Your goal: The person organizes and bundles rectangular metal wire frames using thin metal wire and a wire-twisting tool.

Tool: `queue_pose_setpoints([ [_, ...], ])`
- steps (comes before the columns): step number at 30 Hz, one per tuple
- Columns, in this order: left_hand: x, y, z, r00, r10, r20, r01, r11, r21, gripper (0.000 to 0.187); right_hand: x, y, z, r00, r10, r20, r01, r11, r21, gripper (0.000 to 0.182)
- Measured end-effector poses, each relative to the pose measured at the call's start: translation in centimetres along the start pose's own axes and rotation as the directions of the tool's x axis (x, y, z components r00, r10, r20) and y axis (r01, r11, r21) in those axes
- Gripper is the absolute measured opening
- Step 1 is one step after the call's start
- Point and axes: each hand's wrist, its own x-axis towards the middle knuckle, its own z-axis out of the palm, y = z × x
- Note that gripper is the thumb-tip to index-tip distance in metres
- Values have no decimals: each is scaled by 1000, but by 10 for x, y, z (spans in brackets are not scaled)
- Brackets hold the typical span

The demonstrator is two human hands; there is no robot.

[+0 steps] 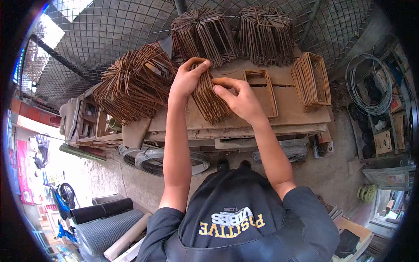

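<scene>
A bundle of rusty rectangular rebar stirrups (210, 101) stands on the wooden table (301, 117) in front of me. My left hand (188, 79) is closed over the bundle's upper end, its thumb and fingers curled around the bars. On the bundle's right side, my right hand (239, 98) is closed in a pinch at the edge of the stirrups, with its fingertips partly hidden. A few flat-lying stirrups (274, 98) are just right of that hand. Farther right, a neat stack of stirrups (307, 83) leans on the tabletop.
Large fanned stirrup bundles (135, 83) sit at left, with two more bundles (203, 37) (266, 35) at the back against wire mesh (131, 26). Wire coils (172, 160) lie under the table. A wire loop (369, 85) hangs right; mesh rolls (104, 231) lie lower left.
</scene>
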Motion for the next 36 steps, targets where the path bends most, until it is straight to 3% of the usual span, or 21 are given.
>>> queue_pose_setpoints([
  [3, -2, 2, 0, 1000, -9, -2, 9, 999, -46, 32, 9, 13, 5, 1000, -25, -10, 26, 993, 112, 41],
  [10, 4, -7, -4, 1000, 29, -1, -29, 999, -20, 31, 15, 22, 9, 997, -79, -7, 79, 994, 70, 44],
  [18, 3, -6, -1, 1000, 15, -3, -16, 998, -56, 27, 5, 21, 19, 999, 20, -38, -4, 923, 384, 39],
  [22, 5, -8, -3, 1000, 11, 8, -10, 998, -66, 26, 3, 22, 21, 998, 18, -63, 11, 899, 438, 38],
  [27, 4, -8, -3, 1000, 2, 10, -2, 998, -69, 24, 6, 23, 20, 992, 127, -13, -101, 839, 535, 31],
  [36, 5, -8, -3, 1000, 7, 19, -7, 999, -44, 24, 5, 23, 19, 981, 192, 19, -156, 729, 667, 21],
])
